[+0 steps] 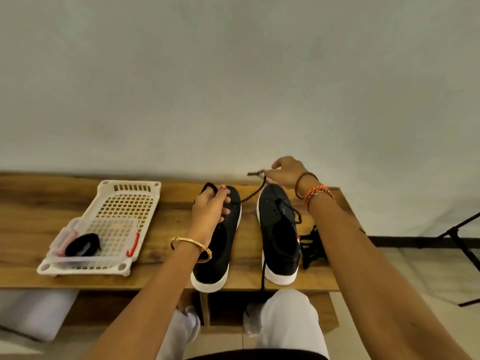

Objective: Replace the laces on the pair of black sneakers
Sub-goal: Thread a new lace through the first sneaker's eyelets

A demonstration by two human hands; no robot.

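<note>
Two black sneakers with white soles stand side by side on the wooden bench [31,203], toes away from me. My left hand [210,209] lies over the left sneaker [220,245] and pinches one end of a black lace [250,196] near its toe. My right hand [285,172] is raised above the toe of the right sneaker [280,237] and pinches the other end of that lace, which runs slack between the two hands. Another black lace [291,211] is threaded partway in the right sneaker, one end hanging over the bench's front edge.
A white perforated basket [124,203] lies at the left of the bench, with a clear lidded box [111,237] in it holding a coiled black lace [83,245]. A black clip-like object [311,242] sits right of the right sneaker. A tripod leg [465,242] stands at far right.
</note>
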